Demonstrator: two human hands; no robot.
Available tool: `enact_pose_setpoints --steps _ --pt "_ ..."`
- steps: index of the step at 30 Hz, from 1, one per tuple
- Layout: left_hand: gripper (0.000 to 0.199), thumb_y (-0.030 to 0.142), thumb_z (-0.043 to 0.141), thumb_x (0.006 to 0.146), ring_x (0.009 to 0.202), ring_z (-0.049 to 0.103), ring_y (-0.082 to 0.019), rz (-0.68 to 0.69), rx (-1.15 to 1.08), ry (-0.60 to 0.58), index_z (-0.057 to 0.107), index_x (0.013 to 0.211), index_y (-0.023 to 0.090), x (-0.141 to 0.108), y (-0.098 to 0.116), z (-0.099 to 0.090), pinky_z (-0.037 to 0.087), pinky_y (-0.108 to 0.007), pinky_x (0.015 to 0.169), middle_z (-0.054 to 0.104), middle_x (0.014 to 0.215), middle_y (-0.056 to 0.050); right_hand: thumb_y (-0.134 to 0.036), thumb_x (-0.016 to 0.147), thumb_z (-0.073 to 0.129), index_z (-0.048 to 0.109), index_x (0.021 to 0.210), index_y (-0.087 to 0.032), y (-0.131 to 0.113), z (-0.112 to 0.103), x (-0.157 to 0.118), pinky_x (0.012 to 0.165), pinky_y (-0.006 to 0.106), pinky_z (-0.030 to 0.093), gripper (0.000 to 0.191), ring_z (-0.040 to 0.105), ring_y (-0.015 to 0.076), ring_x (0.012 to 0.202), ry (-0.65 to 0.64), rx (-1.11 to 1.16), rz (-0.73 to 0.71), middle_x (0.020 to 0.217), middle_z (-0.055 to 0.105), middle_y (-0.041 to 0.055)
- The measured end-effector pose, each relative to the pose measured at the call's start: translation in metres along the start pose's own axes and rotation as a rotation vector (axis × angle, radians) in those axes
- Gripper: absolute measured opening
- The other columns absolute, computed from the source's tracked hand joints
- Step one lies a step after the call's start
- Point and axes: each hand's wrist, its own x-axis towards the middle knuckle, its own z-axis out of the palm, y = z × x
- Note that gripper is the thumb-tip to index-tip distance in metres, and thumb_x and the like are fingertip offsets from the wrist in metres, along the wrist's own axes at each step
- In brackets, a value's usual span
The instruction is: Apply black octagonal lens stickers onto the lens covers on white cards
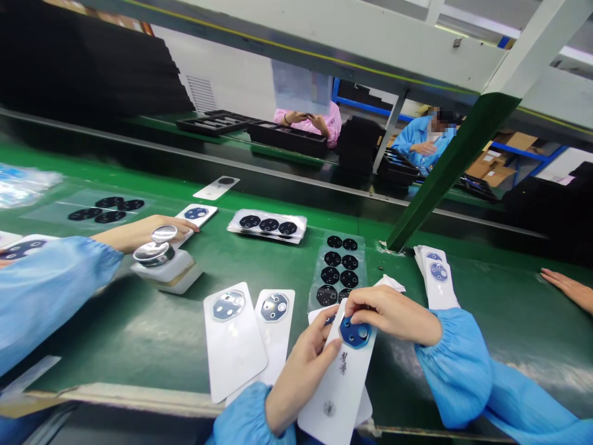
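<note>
My left hand (303,364) grips the left edge of a white phone-shaped panel (339,395), tilted at the bench's front edge. The panel bears dark printed characters and a blue octagonal piece (356,332) with round holes near its top. My right hand (393,312) is pinched at the upper edge of the blue piece; what lies between its fingertips is too small to make out. Other white panels show partly beneath the held one. Just left lie two overlapping white panels (234,352) with silvery octagonal pieces. Behind my hands is a clear sheet of black discs (340,259).
A co-worker's hand (143,232) touches a panel at left, beside a metal-topped white block (178,272). Stacked panels (266,225) lie mid-bench, others (438,278) at right. A green post (454,173) rises behind. Another person's hand (569,289) is at far right.
</note>
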Motion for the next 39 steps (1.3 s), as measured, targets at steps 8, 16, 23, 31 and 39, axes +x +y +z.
enact_pose_setpoints --steps 8,16,23,31,39 --pt "0.062 0.038 0.059 0.084 0.082 0.061 -0.02 -0.004 0.003 0.01 0.033 0.136 0.019 -0.0003 0.0018 0.0005 0.044 -0.03 0.072 0.065 0.106 -0.009 -0.012 0.088 0.053 0.059 0.081 -0.019 0.0002 0.0022 0.0006 0.067 0.023 0.04 0.011 0.057 0.0126 0.073 0.0 -0.039 -0.008 0.079 0.062 -0.0017" --pt "0.063 0.037 0.059 0.084 0.079 0.06 -0.018 0.005 0.006 0.002 0.031 0.137 0.019 0.0004 0.0014 -0.0002 0.044 -0.027 0.069 0.066 0.098 -0.007 -0.012 0.088 0.053 0.059 0.082 -0.019 0.0011 0.002 -0.0004 0.066 0.023 0.04 0.01 0.057 0.0125 0.073 0.015 -0.05 -0.015 0.079 0.062 -0.0017" --pt "0.06 0.039 0.059 0.084 0.079 0.06 -0.018 0.01 0.006 0.008 0.034 0.135 0.019 0.0016 0.0004 -0.0002 0.044 -0.028 0.07 0.065 0.101 -0.008 -0.012 0.088 0.054 0.059 0.082 -0.019 -0.0004 0.0007 -0.0016 0.068 0.023 0.041 0.01 0.058 0.0133 0.075 0.022 -0.052 -0.038 0.081 0.063 -0.0004" --pt "0.058 0.039 0.061 0.084 0.079 0.061 -0.018 0.004 -0.024 0.011 0.036 0.132 0.02 -0.0003 0.0005 0.0007 0.044 -0.028 0.071 0.064 0.108 -0.008 -0.013 0.088 0.054 0.061 0.084 -0.019 -0.0008 -0.0022 -0.0035 0.069 0.023 0.043 0.01 0.06 0.0133 0.077 0.049 0.009 -0.037 0.084 0.066 -0.0002" --pt "0.058 0.038 0.06 0.084 0.082 0.062 -0.019 0.002 -0.015 -0.001 0.034 0.132 0.019 0.0011 0.0017 0.0007 0.045 -0.028 0.071 0.064 0.11 -0.009 -0.013 0.088 0.054 0.06 0.083 -0.018 0.0003 0.0009 -0.0007 0.069 0.023 0.042 0.01 0.059 0.0132 0.077 0.025 -0.018 -0.031 0.083 0.065 0.0"
